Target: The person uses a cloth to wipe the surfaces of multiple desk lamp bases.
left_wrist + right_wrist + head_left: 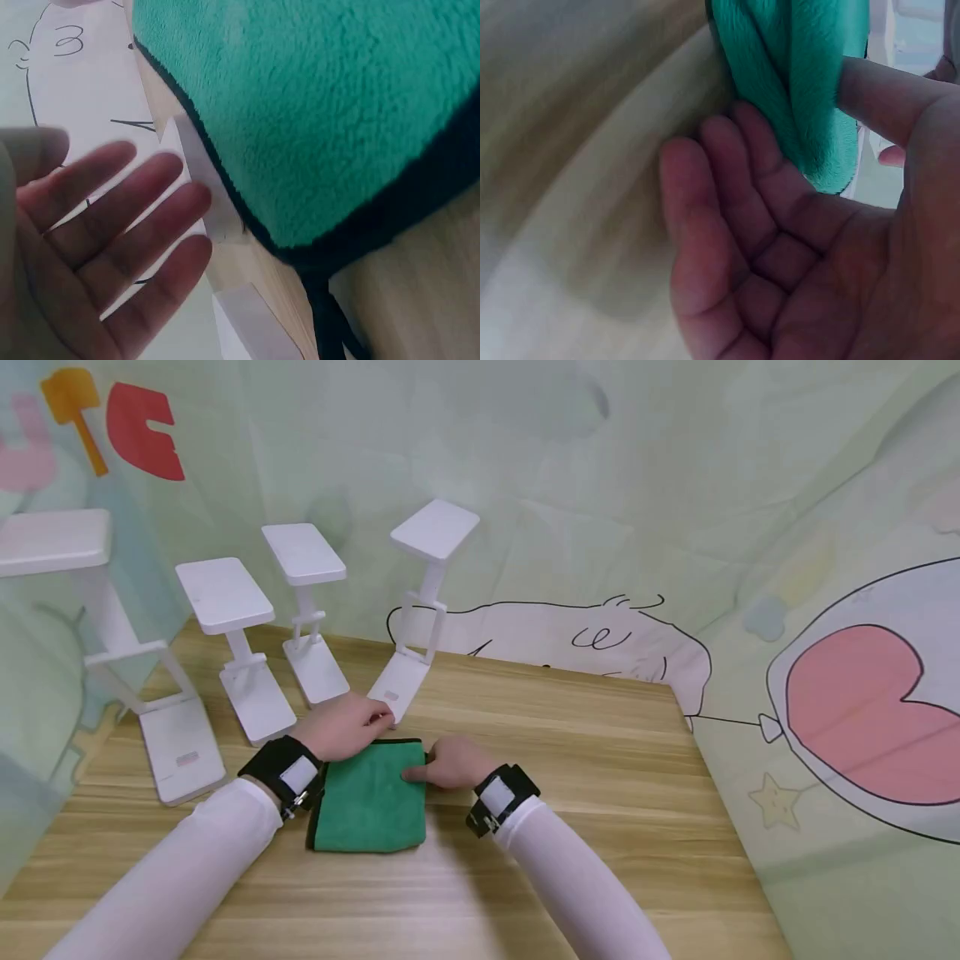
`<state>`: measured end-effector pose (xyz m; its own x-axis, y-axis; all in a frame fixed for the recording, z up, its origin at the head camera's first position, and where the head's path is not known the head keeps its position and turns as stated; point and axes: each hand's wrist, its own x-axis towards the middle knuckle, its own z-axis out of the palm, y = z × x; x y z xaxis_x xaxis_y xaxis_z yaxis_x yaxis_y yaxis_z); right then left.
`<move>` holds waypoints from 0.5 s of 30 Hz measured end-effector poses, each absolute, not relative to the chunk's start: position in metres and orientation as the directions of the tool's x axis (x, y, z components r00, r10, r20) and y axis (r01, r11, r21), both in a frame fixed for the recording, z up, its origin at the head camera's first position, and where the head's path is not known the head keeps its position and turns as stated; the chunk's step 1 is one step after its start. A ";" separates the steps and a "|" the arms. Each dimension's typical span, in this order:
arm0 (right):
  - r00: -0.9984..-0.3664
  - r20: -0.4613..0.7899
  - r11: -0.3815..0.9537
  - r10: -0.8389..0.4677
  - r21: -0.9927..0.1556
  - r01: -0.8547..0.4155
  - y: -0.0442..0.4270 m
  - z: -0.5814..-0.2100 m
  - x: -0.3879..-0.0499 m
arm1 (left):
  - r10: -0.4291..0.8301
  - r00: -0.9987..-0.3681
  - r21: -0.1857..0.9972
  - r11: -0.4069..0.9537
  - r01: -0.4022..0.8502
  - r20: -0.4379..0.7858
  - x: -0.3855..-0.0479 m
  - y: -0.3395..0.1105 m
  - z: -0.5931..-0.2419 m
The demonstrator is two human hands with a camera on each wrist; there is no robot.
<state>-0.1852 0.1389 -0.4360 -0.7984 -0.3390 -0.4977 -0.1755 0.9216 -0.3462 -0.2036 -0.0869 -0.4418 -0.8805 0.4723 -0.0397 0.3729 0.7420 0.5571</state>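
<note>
A folded green towel [371,806] with dark edging lies on the wooden table. Its fuzzy surface and a dark loop at one corner fill much of the left wrist view. My left hand [341,727] hovers by the towel's far left corner, in front of a white desk lamp's base [401,681]. Its fingers are spread and loosely bent in the left wrist view, with nothing in the palm. At the towel's right edge my right hand [456,762] pinches the folded layers, the thumb on top and the curled fingers [761,187] against the side.
Three more white desk lamps stand at the left: one at the back [315,668], one in the middle [258,702] and a nearer, larger one [180,747]. A printed cloth backdrop [525,552] hangs behind the table [585,735] and along its sides.
</note>
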 end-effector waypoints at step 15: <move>-0.813 -0.322 0.457 -0.485 -0.886 0.079 0.161 -0.436 -0.198 | 0.571 -0.819 0.744 0.569 0.350 -0.051 -0.207 -0.089 -0.447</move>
<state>-0.1981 0.1611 -0.4356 -0.8130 -0.4849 -0.3223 0.0790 0.4565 -0.8862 -0.2065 -0.0888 -0.4466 -0.8190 0.5715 -0.0513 0.3502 0.5687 0.7443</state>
